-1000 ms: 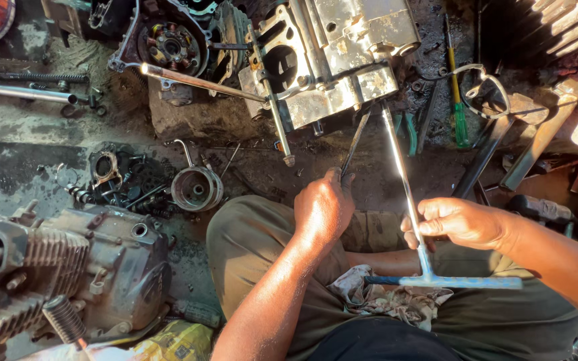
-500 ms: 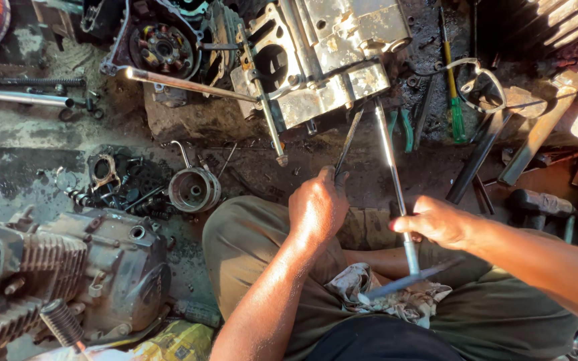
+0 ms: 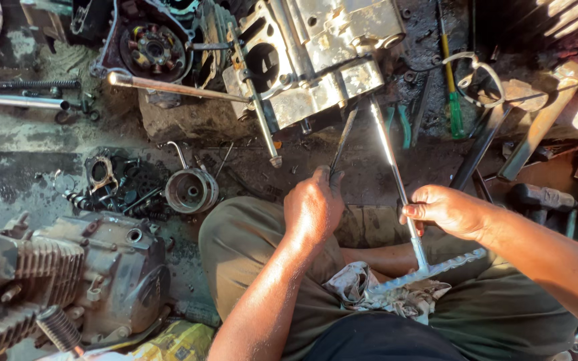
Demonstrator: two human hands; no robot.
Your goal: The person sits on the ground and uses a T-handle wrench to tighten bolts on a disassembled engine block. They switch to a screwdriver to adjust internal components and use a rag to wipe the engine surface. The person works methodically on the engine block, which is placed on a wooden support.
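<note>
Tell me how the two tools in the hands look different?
The T-wrench in the right hand is long, shiny and has a crossbar by the lap. The flat tool in the left hand is shorter, thinner and dark. Both point up at the engine case.

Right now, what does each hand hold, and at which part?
The left hand grips a thin dark tool at its lower end; the right hand holds the T-handle wrench on its shaft, above the crossbar.

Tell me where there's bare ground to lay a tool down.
Bare concrete lies at the left, between the long rods and the finned engine. A smaller patch sits between the engine case and the left hand. The right side, around the hammers, is crowded.
</note>
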